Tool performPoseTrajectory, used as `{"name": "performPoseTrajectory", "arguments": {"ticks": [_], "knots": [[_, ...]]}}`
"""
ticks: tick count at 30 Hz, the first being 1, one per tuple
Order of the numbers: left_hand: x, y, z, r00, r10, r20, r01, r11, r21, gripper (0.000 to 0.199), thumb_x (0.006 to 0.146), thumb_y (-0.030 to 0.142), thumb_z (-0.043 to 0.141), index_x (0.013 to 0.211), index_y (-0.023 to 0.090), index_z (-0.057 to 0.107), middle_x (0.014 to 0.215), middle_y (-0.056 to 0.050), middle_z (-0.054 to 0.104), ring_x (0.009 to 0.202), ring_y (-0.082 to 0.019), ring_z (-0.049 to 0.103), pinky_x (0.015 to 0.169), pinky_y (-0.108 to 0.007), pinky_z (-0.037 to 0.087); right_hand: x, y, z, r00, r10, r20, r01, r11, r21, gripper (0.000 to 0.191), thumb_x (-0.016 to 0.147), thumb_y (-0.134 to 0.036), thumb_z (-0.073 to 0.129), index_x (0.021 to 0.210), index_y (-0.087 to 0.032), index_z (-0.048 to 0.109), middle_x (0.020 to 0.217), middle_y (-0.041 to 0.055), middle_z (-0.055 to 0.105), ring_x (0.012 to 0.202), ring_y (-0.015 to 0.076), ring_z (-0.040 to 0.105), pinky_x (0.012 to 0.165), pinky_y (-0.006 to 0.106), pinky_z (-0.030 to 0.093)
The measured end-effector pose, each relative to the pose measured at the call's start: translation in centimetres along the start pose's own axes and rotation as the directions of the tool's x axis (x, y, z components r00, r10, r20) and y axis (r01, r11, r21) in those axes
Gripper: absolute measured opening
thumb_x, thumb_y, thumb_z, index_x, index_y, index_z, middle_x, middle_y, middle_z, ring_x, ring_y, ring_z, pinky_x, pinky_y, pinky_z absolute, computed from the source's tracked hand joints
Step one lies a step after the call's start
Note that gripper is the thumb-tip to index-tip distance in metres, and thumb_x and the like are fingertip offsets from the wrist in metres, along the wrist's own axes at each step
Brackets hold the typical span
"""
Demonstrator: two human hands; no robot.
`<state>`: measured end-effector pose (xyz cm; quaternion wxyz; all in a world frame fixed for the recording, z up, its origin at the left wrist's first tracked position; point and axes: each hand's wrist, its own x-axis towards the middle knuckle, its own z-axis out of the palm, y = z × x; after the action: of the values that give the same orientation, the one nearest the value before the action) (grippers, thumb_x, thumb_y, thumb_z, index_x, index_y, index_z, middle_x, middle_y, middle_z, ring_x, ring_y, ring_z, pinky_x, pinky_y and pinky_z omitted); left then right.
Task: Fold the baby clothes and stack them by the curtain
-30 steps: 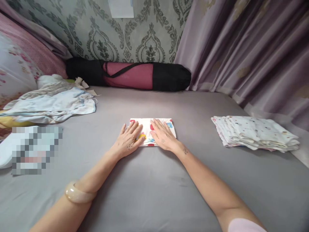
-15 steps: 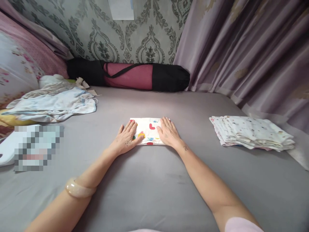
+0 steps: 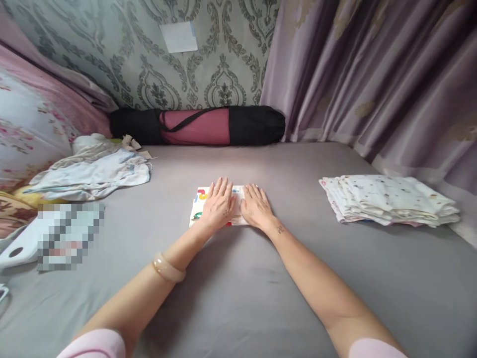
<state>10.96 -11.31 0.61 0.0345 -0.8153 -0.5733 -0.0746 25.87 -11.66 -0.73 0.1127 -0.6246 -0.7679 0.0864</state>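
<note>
A small folded white cloth (image 3: 198, 205) with bright coloured prints lies flat on the grey bed sheet (image 3: 238, 288), in the middle of the head view. My left hand (image 3: 219, 204) rests palm down on the cloth's middle, its fingers stretched out and pointing away from me. On the cloth's right end lies my right hand (image 3: 256, 206), also flat, with its fingers extended. The two hands are close together and cover much of the cloth. A pale bangle (image 3: 167, 268) circles my left forearm.
To the right sits a stack of folded printed cloths (image 3: 391, 199). Rumpled light cloths (image 3: 97, 171) lie at the left, near a white object with a hole (image 3: 22, 248) and a pixelated item (image 3: 74, 238). A black and maroon long bag (image 3: 197, 127) lies along the wall.
My left hand has slid right across the cloth, from its left end to its middle, uncovering prints there. My right hand stays on the right end. The camera view has shifted slightly.
</note>
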Motion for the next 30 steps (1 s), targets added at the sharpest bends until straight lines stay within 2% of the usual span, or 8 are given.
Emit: {"name": "performPoseTrajectory", "arguments": {"ticks": [4,8,11,15,19,22,27,30], "knots": [[0.5,-0.2,1.8,0.991,-0.066,0.114,0.068,0.998,-0.017,0.060,0.102,0.037,0.020,0.151,0.006,0.035,0.159,-0.014,0.033,0.148,-0.027,0.028,0.123,-0.043,0.022,0.1,0.0,0.1,1.000,0.001,0.001,-0.001,1.000,-0.007,0.058,0.098,-0.026,0.029,0.152,-0.003,0.035,0.160,0.0162,0.030,0.149,0.0278,0.023,0.122,0.044,0.014],[0.5,-0.6,1.4,0.979,-0.061,0.193,0.068,0.997,-0.028,0.061,0.102,0.039,0.020,0.153,0.006,0.031,0.161,-0.014,0.029,0.149,-0.026,0.025,0.123,-0.042,0.020,0.2,0.1,0.1,1.000,0.000,0.002,0.000,1.000,-0.009,0.058,0.098,-0.026,0.029,0.151,-0.003,0.035,0.160,0.0165,0.030,0.149,0.0282,0.022,0.122,0.045,0.014],[0.2,-1.4,0.8,0.984,-0.037,0.172,0.045,0.998,-0.040,0.062,0.102,0.041,0.019,0.152,0.006,0.032,0.160,-0.016,0.029,0.150,-0.027,0.023,0.122,-0.044,0.021,0.1,0.1,0.1,1.000,-0.003,0.000,0.003,1.000,-0.009,0.059,0.098,-0.026,0.028,0.151,-0.003,0.035,0.160,0.0169,0.030,0.149,0.0285,0.023,0.122,0.045,0.013],[-0.4,-3.3,1.3,0.988,-0.123,0.098,0.126,0.992,-0.026,0.066,0.101,0.044,0.016,0.151,0.002,0.033,0.158,-0.022,0.032,0.149,-0.031,0.024,0.121,-0.050,0.021,0.1,0.0,0.2,1.000,0.001,0.005,-0.001,1.000,-0.006,0.060,0.098,-0.027,0.028,0.151,-0.002,0.035,0.161,0.0164,0.029,0.150,0.0279,0.022,0.122,0.045,0.013],[-0.5,-4.4,1.8,0.983,-0.126,0.135,0.130,0.991,-0.022,0.069,0.101,0.045,0.015,0.149,-0.001,0.033,0.156,-0.024,0.033,0.148,-0.032,0.027,0.120,-0.049,0.023,0.2,0.1,0.1,1.000,0.006,0.015,-0.006,1.000,-0.003,0.060,0.098,-0.028,0.027,0.151,-0.001,0.034,0.161,0.0167,0.027,0.150,0.0280,0.021,0.122,0.045,0.013],[-0.6,-4.3,1.1,0.979,-0.127,0.162,0.132,0.991,-0.024,0.067,0.101,0.045,0.018,0.149,0.001,0.035,0.157,-0.022,0.033,0.148,-0.032,0.027,0.120,-0.048,0.023,0.2,0.0,-0.2,1.000,0.001,0.005,-0.001,1.000,-0.005,0.059,0.098,-0.027,0.028,0.150,-0.001,0.036,0.160,0.0182,0.029,0.149,0.0291,0.023,0.122,0.047,0.013],[-1.3,-3.6,0.0,0.983,-0.148,0.106,0.149,0.989,-0.006,0.064,0.101,0.042,0.019,0.151,0.005,0.034,0.160,-0.019,0.028,0.151,-0.033,0.019,0.121,-0.053,0.018,0.1,-1.1,-0.7,0.980,-0.167,-0.104,0.166,0.986,-0.018,0.056,0.100,-0.027,0.026,0.149,-0.005,0.041,0.161,0.0160,0.029,0.150,0.0270,0.020,0.123,0.047,0.007],[-1.7,-3.4,0.5,0.983,-0.141,0.119,0.144,0.989,-0.018,0.062,0.102,0.041,0.019,0.152,0.009,0.034,0.160,-0.017,0.030,0.150,-0.031,0.022,0.121,-0.052,0.020,-0.1,-1.9,-0.2,0.960,-0.276,-0.043,0.276,0.961,0.008,0.057,0.102,-0.032,0.023,0.152,-0.011,0.037,0.162,0.0109,0.028,0.151,0.0234,0.019,0.124,0.044,0.008]]}}
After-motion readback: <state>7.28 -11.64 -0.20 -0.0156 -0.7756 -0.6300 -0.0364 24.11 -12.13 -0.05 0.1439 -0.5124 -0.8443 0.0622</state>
